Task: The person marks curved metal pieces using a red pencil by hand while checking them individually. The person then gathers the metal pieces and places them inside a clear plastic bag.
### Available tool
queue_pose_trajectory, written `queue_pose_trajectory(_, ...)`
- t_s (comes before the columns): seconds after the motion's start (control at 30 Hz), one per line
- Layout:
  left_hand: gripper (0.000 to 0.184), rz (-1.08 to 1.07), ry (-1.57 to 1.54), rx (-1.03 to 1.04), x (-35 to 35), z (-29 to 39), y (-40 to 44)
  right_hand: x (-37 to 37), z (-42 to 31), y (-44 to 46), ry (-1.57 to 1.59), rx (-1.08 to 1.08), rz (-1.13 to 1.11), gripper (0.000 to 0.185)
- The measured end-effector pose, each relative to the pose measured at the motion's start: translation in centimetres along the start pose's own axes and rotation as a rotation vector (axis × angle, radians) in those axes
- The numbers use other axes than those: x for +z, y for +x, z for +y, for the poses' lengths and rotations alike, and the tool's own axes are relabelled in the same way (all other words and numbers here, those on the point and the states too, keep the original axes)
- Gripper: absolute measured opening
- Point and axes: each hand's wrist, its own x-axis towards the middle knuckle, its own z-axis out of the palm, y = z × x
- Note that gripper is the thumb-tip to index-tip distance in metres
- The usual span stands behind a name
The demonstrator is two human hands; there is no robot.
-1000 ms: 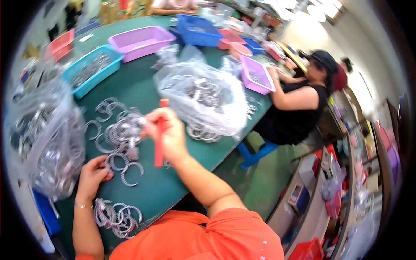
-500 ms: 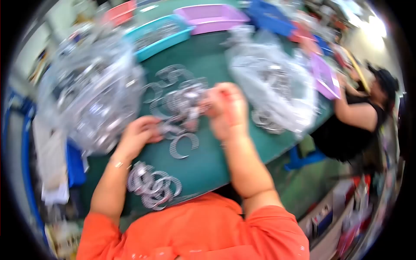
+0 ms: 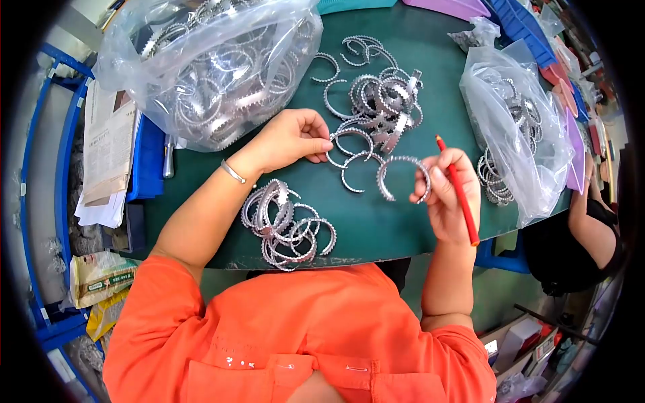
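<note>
Beside the pile (image 3: 393,97), your right fingers (image 3: 440,180) pinch a band (image 3: 403,160) and pencil (image 3: 460,193), likely needing steadiness, any grip by the left fingers (image 3: 316,146) unclear.

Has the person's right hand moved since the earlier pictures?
Yes: the right hand has drawn back from the farther hoop pile, toward the green table's near edge.
</note>
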Motion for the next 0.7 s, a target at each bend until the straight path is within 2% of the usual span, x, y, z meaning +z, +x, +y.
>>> queue_pose_trajectory(0.2, 0.014, 0.039, 0.075, 0.046, -0.2, 0.7, -1.1, 0.3, 1.3, -1.3, 0.075, 0.044, 0.073, 0.012)
queue_pose_trajectory(0.27, 0.016, 0.153, 0.374, 0.096, 0.0, 1.9, -2.4, 0.9, 1.5, -1.5, 0.121, 0.052, 0.092, 0.012)
queue_pose_trajectory(0.33, 0.018, 0.170, 0.364, 0.099, 0.8, 3.1, -4.1, 2.0, 1.7, -1.4, 0.193, 0.073, 0.039, 0.013)
queue_pose_trajectory(0.4, 0.022, 0.062, 0.127, 0.228, 2.0, 4.1, -5.6, 3.2, 1.9, -1.1, 0.239, 0.086, -0.013, 0.013)
queue_pose_trajectory(0.47, 0.030, -0.027, 0.072, 0.268, 2.8, 4.3, -6.5, 4.5, 2.1, -0.8, 0.295, 0.109, -0.027, 0.012)
queue_pose_trajectory(0.53, 0.030, -0.027, -0.077, 0.053, 3.3, 5.7, -7.5, 5.0, 2.5, -0.5, 0.339, 0.129, -0.090, 0.012)
queue_pose_trajectory(0.63, 0.030, 0.064, -0.156, 0.084, 3.2, 5.3, -8.3, 6.1, 2.4, -0.8, 0.231, 0.078, -0.077, 0.012)
queue_pose_trajectory(0.7, 0.029, 0.153, -0.192, 0.073, 3.4, 5.3, -9.0, 6.6, 2.4, -1.1, 0.050, -0.003, 0.016, 0.012)
